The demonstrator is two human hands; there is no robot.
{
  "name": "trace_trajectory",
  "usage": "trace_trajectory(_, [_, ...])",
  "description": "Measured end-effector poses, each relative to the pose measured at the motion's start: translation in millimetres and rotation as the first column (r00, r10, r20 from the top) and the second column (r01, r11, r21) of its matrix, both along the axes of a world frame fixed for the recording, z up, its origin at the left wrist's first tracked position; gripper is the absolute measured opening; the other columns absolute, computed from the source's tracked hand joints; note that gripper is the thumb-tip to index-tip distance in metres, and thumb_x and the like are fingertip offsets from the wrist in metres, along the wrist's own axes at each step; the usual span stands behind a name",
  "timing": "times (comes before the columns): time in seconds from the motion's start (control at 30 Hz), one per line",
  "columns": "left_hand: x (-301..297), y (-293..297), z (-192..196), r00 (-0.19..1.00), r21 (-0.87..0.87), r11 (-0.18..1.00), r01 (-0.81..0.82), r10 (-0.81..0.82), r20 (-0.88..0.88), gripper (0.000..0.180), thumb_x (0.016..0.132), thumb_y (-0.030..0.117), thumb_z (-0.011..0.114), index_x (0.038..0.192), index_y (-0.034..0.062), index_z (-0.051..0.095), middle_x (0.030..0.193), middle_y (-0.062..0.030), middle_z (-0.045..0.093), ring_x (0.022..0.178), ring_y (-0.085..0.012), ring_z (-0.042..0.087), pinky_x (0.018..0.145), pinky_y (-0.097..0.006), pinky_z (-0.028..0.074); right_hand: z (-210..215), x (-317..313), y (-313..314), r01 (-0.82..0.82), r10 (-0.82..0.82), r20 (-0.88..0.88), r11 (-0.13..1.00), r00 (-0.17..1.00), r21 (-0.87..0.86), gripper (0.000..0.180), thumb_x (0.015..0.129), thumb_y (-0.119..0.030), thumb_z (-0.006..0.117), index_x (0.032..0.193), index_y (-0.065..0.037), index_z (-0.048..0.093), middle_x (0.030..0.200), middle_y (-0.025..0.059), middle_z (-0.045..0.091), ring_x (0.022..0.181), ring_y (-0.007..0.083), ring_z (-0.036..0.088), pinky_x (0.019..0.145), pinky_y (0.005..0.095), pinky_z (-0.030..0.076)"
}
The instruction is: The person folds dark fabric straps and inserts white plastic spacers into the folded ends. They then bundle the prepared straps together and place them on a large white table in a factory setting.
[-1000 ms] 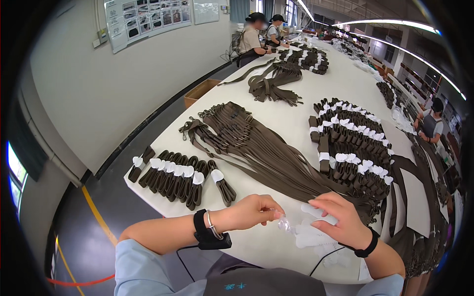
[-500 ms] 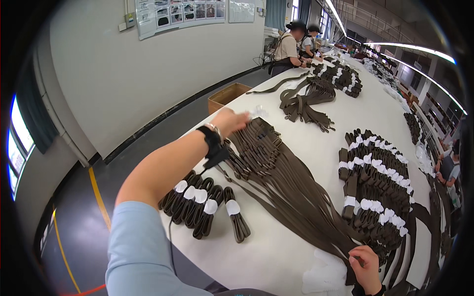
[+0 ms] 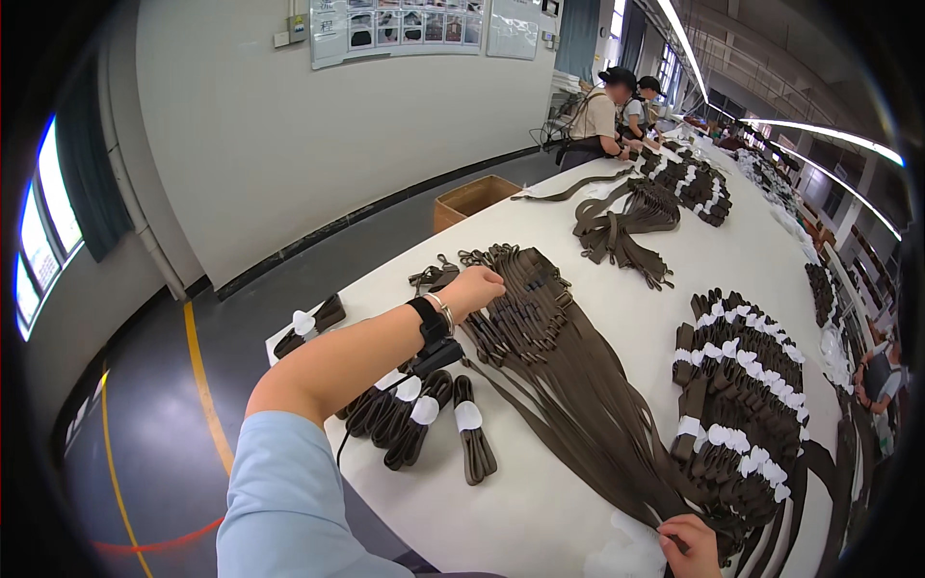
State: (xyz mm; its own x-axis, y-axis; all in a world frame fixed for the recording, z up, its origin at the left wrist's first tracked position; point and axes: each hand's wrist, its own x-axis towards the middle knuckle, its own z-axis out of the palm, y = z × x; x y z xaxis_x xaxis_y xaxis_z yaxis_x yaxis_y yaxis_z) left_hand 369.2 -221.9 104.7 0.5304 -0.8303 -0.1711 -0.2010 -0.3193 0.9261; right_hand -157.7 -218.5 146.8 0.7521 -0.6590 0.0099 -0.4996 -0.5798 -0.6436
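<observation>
A thick row of dark olive webbing straps (image 3: 607, 385) fans lengthwise across the white table, with metal hooks and buckles bunched at its far end. Over that hardware end is my left hand (image 3: 477, 291), fingers pinched together; what lies between them, if anything, is hidden. At the near end of the straps my right hand (image 3: 690, 547) curls its fingers beside the strap ends, and its grip is partly hidden. Folded strap bundles with white paper bands (image 3: 424, 412) lie below my left forearm, which covers some of them. A single banded bundle (image 3: 472, 433) sits just right of these.
Many banded bundles (image 3: 737, 385) are stacked at the right. Farther along the table (image 3: 540, 501) lies another loose strap pile (image 3: 631, 222). A cardboard box (image 3: 472, 202) stands beyond the table's left edge. Two co-workers (image 3: 597, 120) work at the far end.
My left hand has drawn back from the far table edge to over the hooks; the blurred clear item near it is gone. My right hand has lowered slightly. The view has shifted.
</observation>
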Motion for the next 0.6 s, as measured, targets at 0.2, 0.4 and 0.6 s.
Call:
trace_trajectory(0.2, [-46, 78, 26, 0.962, -0.076, 0.988, 0.135, -0.149, -0.228, 0.024, 0.095, 0.019, 0.057, 0.112, 0.0014, 0.06, 0.11, -0.0073, 0.063, 0.103, -0.0155, 0.061, 0.089, -0.03, 0.049, 4, -27, 32, -0.03, 0.03, -0.032, 1.0, 0.999, 0.008, 0.013, 0.087, 0.0, 0.061, 0.099, 0.004, 0.063, 0.1, 0.0147, 0.064, 0.079, 0.0241, 0.062, 0.07, 0.0289, 0.048])
trace_trajectory(0.4, [-131, 152, 46, 0.947, -0.287, 0.932, 0.223, -0.277, -0.162, 0.019, 0.097, 0.019, 0.055, 0.104, 0.0025, 0.062, 0.105, -0.0047, 0.064, 0.096, -0.0123, 0.061, 0.085, -0.027, 0.048, 4, -57, 69, -0.09, 0.085, -0.067, 0.993, 0.994, -0.077, 0.014, 0.079, -0.001, 0.067, 0.093, 0.0, 0.067, 0.094, 0.011, 0.064, 0.075, 0.0174, 0.063, 0.062, 0.0263, 0.049])
trace_trajectory(0.6, [-245, 234, 111, 0.951, -0.838, 0.457, 0.299, -0.07, 0.301, 0.005, 0.091, 0.001, 0.051, 0.088, 0.0029, 0.055, 0.087, -0.011, 0.059, 0.079, -0.0193, 0.053, 0.075, -0.033, 0.044, 10, -102, 109, -0.071, 0.062, -0.158, 0.996, 0.985, -0.05, 0.023, 0.08, -0.012, 0.07, 0.1, -0.001, 0.065, 0.092, 0.0152, 0.063, 0.083, 0.0322, 0.063, 0.076, 0.0368, 0.051])
